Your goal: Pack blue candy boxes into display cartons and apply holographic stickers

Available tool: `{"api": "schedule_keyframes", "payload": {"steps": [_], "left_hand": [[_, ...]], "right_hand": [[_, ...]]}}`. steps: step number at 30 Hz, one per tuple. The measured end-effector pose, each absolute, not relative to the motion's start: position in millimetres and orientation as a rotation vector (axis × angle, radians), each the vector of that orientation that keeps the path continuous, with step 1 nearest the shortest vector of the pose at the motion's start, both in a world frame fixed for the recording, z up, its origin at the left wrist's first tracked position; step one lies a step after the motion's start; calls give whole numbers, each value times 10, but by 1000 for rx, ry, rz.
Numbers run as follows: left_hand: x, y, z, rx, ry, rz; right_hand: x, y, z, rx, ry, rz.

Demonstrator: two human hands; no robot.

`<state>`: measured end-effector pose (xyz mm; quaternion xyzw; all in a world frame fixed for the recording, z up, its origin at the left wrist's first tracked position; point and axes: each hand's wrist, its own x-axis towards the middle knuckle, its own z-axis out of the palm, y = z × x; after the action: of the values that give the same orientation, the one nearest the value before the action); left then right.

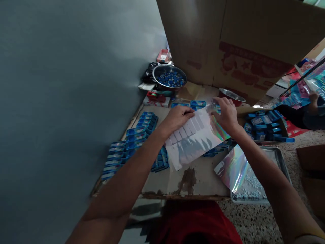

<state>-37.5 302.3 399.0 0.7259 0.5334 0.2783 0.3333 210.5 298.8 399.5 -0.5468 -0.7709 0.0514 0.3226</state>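
Note:
A white sheet of labels (189,149) is stretched between my hands above the table. Rows of pale rectangles show on its upper part, and its lower part is glossy. My left hand (177,119) is closed at the upper edge, fingers over the sheet. At the upper right corner, my right hand (225,113) pinches the sheet's shiny, rainbow-tinted end between thumb and fingers. Rows of blue packs (137,135) stand on the table left of the sheet and partly under it. A second rainbow-sheen sheet (232,167) lies below my right forearm, overlapping a metal tray (281,162) with small pale pieces.
A metal bowl (156,73) of small blue pieces sits at the back beside a tape dispenser (153,95). A large cardboard box (198,40) rises behind the table (208,184). An open box (288,130) of blue packs stands right. Another person (313,112) is at far right.

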Motion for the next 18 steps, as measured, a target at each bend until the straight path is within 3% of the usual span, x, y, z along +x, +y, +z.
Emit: {"api": "schedule_keyframes", "payload": {"steps": [4,12,18], "left_hand": [[-376,3114,3949,1952,1353,729],[-393,3135,3842,1818,1420,703],[-311,3071,4045,1841,1474,582]], "right_hand": [[1892,2877,4002,-1302,-2334,-233],[1926,2713,3750,-1114,-2530,-353],[1993,2656,3710,-1040,-2438,-366]]}}
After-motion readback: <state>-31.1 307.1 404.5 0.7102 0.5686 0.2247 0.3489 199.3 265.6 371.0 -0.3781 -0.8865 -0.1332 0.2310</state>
